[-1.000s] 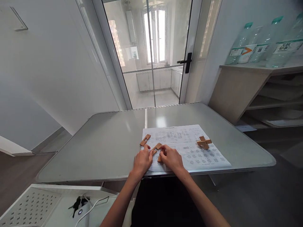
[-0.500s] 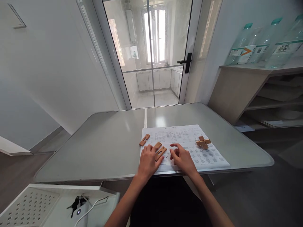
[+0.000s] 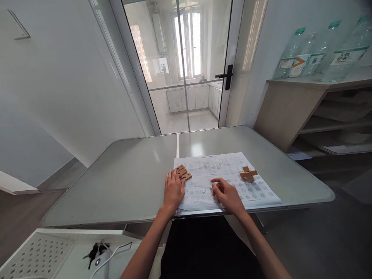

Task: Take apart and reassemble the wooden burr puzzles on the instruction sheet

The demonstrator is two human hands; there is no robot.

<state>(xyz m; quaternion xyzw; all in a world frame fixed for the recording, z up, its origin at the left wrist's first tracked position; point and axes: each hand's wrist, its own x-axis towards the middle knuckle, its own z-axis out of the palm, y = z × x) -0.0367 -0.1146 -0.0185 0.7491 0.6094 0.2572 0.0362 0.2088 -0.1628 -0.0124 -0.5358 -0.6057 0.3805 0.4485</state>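
Three flat wooden puzzle pieces point(image 3: 184, 174) with slots lie side by side at the left edge of a printed sheet point(image 3: 200, 182). My left hand point(image 3: 173, 190) rests over their near left part, fingers on top and thumb beside them, covering some of the wood. Over the middle of the sheet, my right hand point(image 3: 228, 193) hovers or rests with its index finger reaching left, apart from the thumb. Its other fingers are curled, and I see nothing in it. To its right sits a cross-shaped assembly of wooden pieces point(image 3: 248, 174). A small dark check-like mark shows on the paper.
The sheet lies on a grey-white table point(image 3: 139, 174) with a seam. Below left, an open drawer point(image 3: 69, 267) holds keys point(image 3: 93, 254) and a white device point(image 3: 100, 263) with a cable. A shelf point(image 3: 293, 104) with plastic bottles point(image 3: 318, 54) stands right. Behind is a glass door point(image 3: 162, 89).
My left hand has slid two wooden pieces away to the upper left, against the third piece. My right hand has barely moved. The view has shifted slightly.
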